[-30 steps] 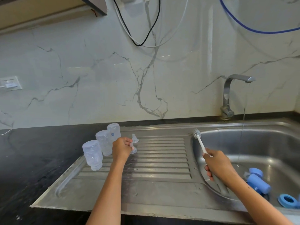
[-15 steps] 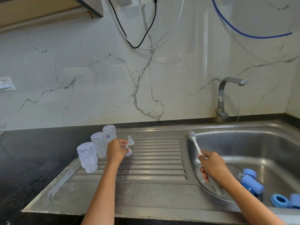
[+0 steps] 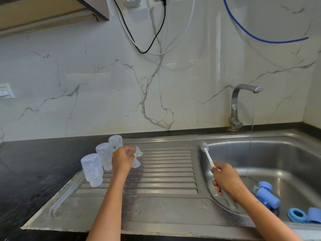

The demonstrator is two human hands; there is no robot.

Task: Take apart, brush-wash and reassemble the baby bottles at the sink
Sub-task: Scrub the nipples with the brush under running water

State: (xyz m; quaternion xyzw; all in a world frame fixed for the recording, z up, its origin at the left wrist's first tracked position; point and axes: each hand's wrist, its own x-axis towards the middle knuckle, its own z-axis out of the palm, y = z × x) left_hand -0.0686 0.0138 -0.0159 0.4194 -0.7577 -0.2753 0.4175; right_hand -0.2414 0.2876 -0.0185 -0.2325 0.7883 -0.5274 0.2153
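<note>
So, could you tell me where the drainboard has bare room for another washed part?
Free: the ribbed drainboard between the teats and the basin rim, plus its flat front strip. Crowded: the back-left corner, with three upturned bottles and the left hand.

Home kitchen, steel sink point(image 3: 286, 153) with drainboard point(image 3: 165, 171), tap point(image 3: 238, 105), marble-look backsplash point(image 3: 104, 84), dark counter point(image 3: 26, 171)

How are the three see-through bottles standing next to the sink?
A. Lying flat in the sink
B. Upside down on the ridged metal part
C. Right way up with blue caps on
B: the three clear bottles stand mouth-down on the ribbed drainboard, without caps.
</note>
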